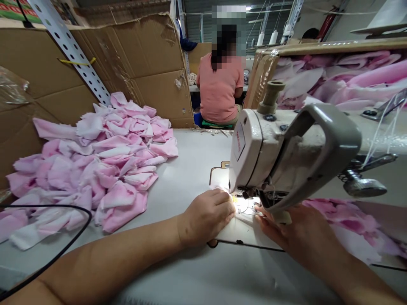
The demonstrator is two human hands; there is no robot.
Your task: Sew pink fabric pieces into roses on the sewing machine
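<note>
A white sewing machine (246, 148) stands on the table, its lamp lighting the needle area. My left hand (208, 216) is closed, fingers curled on a small piece of pale cloth (246, 217) left of the needle. Glare hides much of this cloth. From the other side, my right hand (302, 231) reaches beneath the machine head. Its thumb and fingertips close on the cloth's right edge, while the machine's grey guard covers part of the hand. Beyond my right wrist, pink and white cloth pieces (352, 228) lie beside the machine.
A large heap of pink and white cloth pieces (104, 161) covers the table's left side. Cardboard walls (133, 67) stand behind it. More pink cloth (359, 80) fills a box at the back right. A black cable (73, 207) crosses the left front. A person (221, 87) sits ahead, facing away.
</note>
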